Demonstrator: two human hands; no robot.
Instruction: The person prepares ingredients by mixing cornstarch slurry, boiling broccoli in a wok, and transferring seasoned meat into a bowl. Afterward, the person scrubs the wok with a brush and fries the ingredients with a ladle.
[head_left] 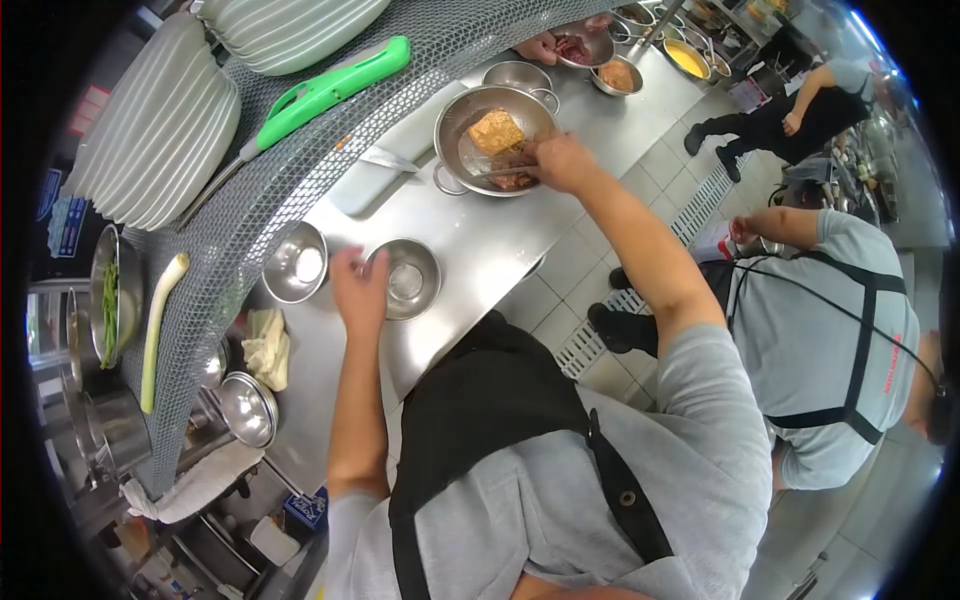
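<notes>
On the steel surface, the large bowl and small bowl are set close by, presumably for easy reach. Near the latter, the left hand's fingers are parted; the right hand's are curled by the coated piece in the former, any grip indiscernible.

Steel counter nearest me: 2 bowls, white board, 2-handled pan. Mesh-lined shelf: 2 plate stacks, green lighter, leek.

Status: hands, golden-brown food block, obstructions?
Left hand at round silver metal bowl. Right hand over large handled metal pan. Food block inside pan. Nothing visibly blocking.
</notes>
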